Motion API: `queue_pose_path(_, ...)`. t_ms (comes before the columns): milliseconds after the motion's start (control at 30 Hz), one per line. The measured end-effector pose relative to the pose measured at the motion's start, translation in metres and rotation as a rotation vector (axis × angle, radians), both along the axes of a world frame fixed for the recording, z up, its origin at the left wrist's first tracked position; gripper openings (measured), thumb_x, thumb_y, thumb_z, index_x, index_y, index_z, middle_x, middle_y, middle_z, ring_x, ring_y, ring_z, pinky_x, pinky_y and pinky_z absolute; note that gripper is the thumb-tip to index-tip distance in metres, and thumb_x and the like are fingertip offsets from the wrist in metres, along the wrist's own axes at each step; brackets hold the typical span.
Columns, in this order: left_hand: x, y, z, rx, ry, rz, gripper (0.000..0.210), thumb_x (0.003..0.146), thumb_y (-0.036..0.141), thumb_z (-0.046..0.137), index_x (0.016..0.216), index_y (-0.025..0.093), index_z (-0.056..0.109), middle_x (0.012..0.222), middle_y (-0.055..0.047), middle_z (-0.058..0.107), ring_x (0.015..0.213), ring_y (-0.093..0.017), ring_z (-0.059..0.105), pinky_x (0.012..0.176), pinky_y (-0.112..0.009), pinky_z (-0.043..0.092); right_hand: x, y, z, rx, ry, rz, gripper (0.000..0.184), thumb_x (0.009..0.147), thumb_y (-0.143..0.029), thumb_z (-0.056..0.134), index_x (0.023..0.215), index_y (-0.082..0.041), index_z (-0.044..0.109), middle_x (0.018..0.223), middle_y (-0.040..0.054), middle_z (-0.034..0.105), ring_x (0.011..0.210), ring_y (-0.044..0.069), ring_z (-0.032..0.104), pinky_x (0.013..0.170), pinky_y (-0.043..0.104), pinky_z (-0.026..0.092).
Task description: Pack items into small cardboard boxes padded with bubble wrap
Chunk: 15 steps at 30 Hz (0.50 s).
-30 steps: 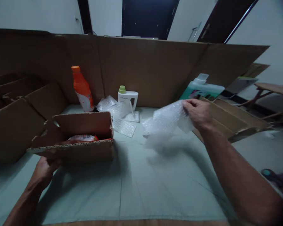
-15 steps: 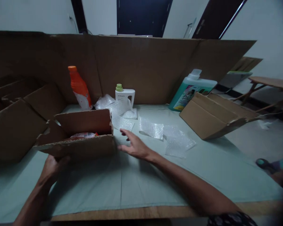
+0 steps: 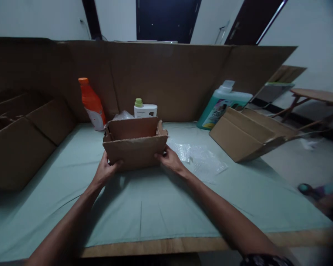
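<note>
My box (image 3: 135,154) is plain brown; the cloth (image 3: 166,218) on my table (image 3: 155,246), pale green. Far edge: orange bottle (image 3: 92,105), orange cap (image 3: 83,80); white bottle (image 3: 145,111), yellow-green cap (image 3: 138,102); teal bottle (image 3: 219,105), whitish cap (image 3: 227,85).

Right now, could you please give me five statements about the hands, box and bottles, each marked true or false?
1. The left hand and right hand both hold the small box. True.
2. The right hand grips a bottle. False: it is on the small box.
3. The orange bottle stands left of the white bottle. True.
4. The white bottle's cap is red. False: the cap is green.
5. Bubble wrap lies on the cloth. True.
</note>
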State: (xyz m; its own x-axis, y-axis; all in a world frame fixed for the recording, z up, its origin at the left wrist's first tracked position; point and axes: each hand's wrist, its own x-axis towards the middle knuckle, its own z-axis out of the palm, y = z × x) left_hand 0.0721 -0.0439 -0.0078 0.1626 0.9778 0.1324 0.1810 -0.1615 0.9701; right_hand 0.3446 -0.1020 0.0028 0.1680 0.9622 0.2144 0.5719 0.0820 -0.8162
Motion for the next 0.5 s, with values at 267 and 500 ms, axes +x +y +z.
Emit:
queue_pose_path(267, -0.001, -0.001, -0.028, -0.059, 0.020, -0.030, 0.083, 0.079, 0.042, 0.070, 0.151, 0.023, 0.034, 0.147, -0.017, 0.052, 0.129, -0.031, 0.058, 0.107, -0.050, 0.046, 0.040, -0.036, -0.011, 0.158, -0.170, -0.155, 0.034, 0.087, -0.035, 0.058, 0.117, -0.021, 0.067, 0.134, 0.0123, 0.064, 0.128, 0.029, 0.056, 0.110, 0.048, 0.041)
queue_pose_path(500, -0.006, 0.002, -0.029, 0.051, 0.063, -0.079, 0.096, 0.069, 0.040, 0.078, 0.152, 0.028, 0.031, 0.151, -0.015, 0.046, 0.133, -0.032, 0.053, 0.110, -0.053, 0.044, 0.110, -0.105, -0.040, -0.052, -0.769, -0.410, 0.052, 0.082, -0.040, 0.065, 0.127, -0.015, 0.064, 0.137, 0.0210, 0.061, 0.124, 0.041, 0.055, 0.096, 0.054, 0.043)
